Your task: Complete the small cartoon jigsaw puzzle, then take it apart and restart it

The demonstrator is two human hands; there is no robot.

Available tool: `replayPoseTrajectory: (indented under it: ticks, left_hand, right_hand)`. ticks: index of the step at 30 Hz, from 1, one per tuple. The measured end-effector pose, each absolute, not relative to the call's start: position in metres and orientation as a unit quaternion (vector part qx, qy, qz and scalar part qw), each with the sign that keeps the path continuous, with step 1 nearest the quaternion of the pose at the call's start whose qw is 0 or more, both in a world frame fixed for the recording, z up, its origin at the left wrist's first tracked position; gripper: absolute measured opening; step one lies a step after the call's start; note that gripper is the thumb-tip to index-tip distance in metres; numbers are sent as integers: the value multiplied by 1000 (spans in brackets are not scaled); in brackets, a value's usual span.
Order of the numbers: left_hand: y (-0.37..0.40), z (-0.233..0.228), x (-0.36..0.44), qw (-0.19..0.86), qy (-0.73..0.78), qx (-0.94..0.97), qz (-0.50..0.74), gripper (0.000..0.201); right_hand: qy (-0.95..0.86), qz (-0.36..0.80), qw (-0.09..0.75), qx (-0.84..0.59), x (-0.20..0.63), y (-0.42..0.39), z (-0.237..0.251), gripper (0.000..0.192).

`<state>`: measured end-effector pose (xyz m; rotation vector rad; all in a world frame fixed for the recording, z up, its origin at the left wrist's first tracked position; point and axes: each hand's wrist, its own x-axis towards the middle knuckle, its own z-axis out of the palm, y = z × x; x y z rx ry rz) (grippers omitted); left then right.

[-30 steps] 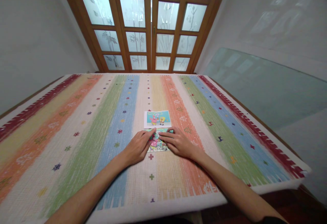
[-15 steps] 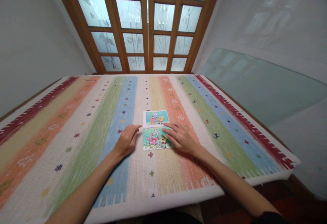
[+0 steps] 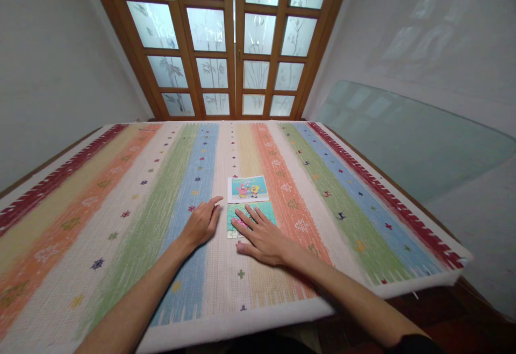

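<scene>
A jigsaw puzzle (image 3: 269, 214) with a teal cartoon picture lies flat on the cloth, its pieces joined. My right hand (image 3: 261, 234) is spread over it, fingers stretched out and lying on its surface, hiding much of the middle. Just above the puzzle is a picture card (image 3: 246, 189) showing pink and yellow cartoon figures on a teal ground. My left hand (image 3: 201, 221) rests on the cloth left of the puzzle, apart from it. Its index finger points toward the card while the other fingers curl loosely, with nothing held.
A striped tablecloth (image 3: 193, 268) covers the large table, its front edge hanging near me. Wood-framed glass doors (image 3: 234, 58) stand beyond the far side. A pale glass panel (image 3: 403, 133) leans by the right wall.
My right hand has moved left and nearer to me, from the puzzle's upper right to lie flat across its middle. My left hand stays about where it was.
</scene>
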<state>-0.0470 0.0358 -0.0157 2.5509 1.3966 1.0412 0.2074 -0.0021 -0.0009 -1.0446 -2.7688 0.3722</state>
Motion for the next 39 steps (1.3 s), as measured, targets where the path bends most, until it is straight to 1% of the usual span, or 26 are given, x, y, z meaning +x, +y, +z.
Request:
replayPoseTrajectory:
  ticks: [5, 10, 15, 21, 26, 31, 35, 39]
  left_hand:
    - [35, -15, -47, 49, 452, 824, 337, 33]
    - [35, -16, -47, 41, 450, 827, 335, 32]
    - [34, -15, -46, 37, 441, 833, 330, 33]
    - [34, -14, -46, 43, 442, 836, 321, 34]
    - [35, -14, -46, 44, 441, 838, 317, 34]
    - [34, -13, -46, 53, 441, 834, 327, 36]
    - [33, -13, -45, 56, 442, 833, 328, 37]
    - [34, -13, -44, 57, 443, 832, 330, 37]
  right_hand:
    - [-926, 121, 80, -348, 212, -3, -3, 71]
    - [-927, 120, 83, -347, 229, -8, -2, 69]
    - [-930, 120, 70, -341, 266, -11, -3, 66]
    - [-917, 110, 85, -374, 322, -3, -11, 60]
    - [-900, 141, 78, -404, 349, 19, -11, 58]
    - [-883, 179, 104, -422, 357, 55, -12, 60]
    - [-881, 172, 132, -420, 359, 84, -17, 61]
    - [-886, 164, 137, -412, 357, 105, -20, 64]
